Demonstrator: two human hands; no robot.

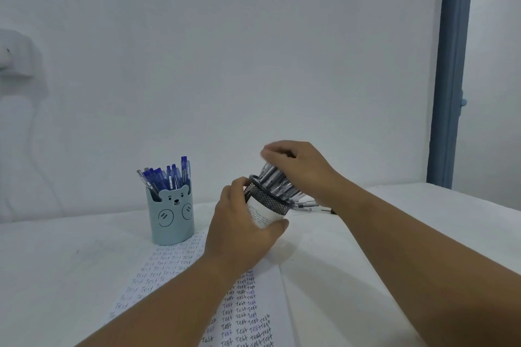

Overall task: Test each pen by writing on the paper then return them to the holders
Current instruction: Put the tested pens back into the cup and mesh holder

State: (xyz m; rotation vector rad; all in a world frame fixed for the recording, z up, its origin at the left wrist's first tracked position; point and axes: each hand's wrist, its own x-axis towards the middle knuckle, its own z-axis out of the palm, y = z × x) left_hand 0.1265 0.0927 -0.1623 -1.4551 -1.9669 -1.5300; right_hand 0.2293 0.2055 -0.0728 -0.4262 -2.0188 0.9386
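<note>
A pale wall (225, 51) filled most of the view, with a blue upright frame (451, 70) along its right side and a blurred white shape (14, 56) at its left edge. Below it a white table (423, 220) spread across the lower part of the view. On the table lay a long sheet of paper (242, 310), covered in rows of the handwritten word "Test", running from the near edge back toward the holders. The person's 2 bare forearms reached in from the bottom of the view, crossing over the paper. At the far end of the paper on the left stood a light blue holder (172, 214) with a bear face on its front, upright and full of blue pens (169, 175). To its right, just past the paper's end, the left hand (239, 231) was wrapped around a black mesh holder (267, 200) with a white label on its side, fingers and thumb clamped on its lower part, tipping its mouth to the right. The right hand (298, 169) lay over the bunch of clear pens (277, 184) sticking out of that mouth, fingers curled on their tops; motion blur hid how firmly it held them. A few loose pens (310, 204) lay on the table behind the mesh holder.
</note>
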